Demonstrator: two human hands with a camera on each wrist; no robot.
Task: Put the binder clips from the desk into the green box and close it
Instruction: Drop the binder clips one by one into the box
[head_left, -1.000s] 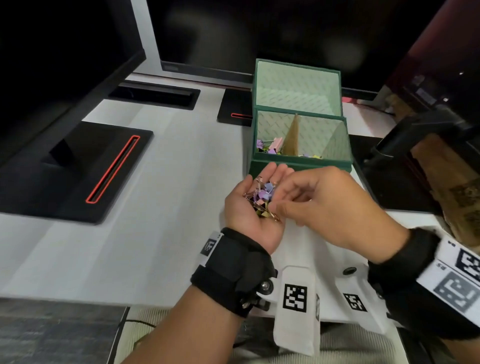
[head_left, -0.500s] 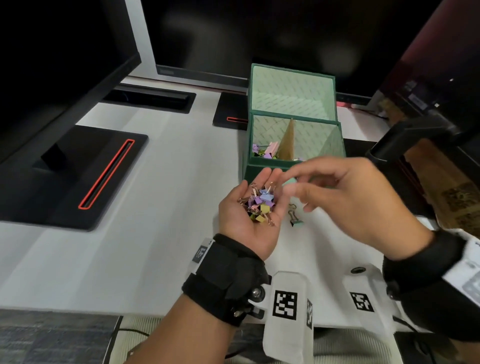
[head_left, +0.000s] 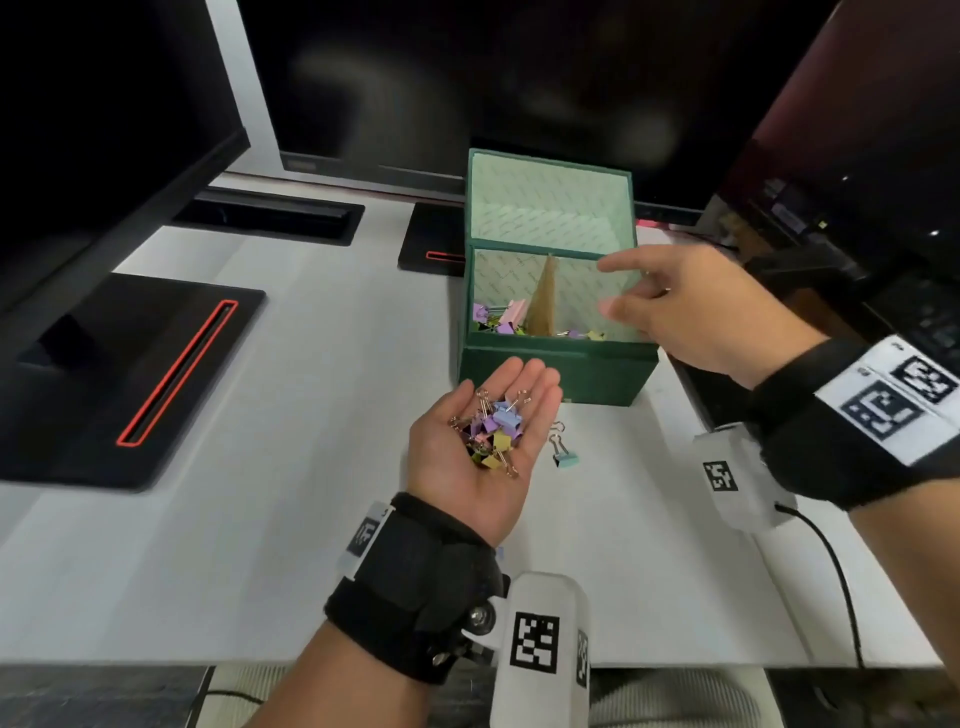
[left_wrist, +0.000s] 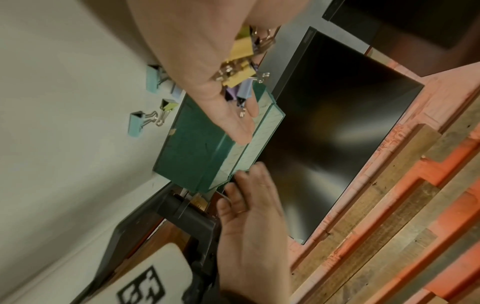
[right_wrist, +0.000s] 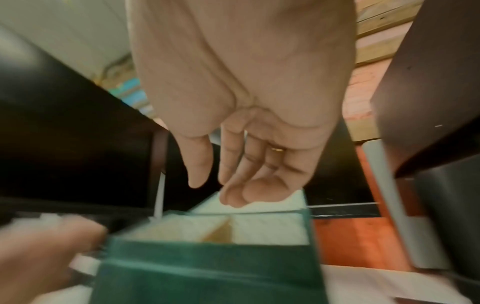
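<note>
At centre frame the left hand (head_left: 480, 441) cups a heap of binder clips (head_left: 491, 426) palm-up as a tray, while the empty, loose-fingered right hand (head_left: 691, 306) hovers over the open green box (head_left: 556, 364), seemingly after dropping one.

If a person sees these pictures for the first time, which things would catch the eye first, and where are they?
First the open left hand, palm up at the centre of the white desk, carrying a heap of coloured binder clips. Just behind it stands the green box with its lid up, a few clips already inside, and the right hand hovers over its right side. One light blue clip lies on the desk beside the left hand.
</note>
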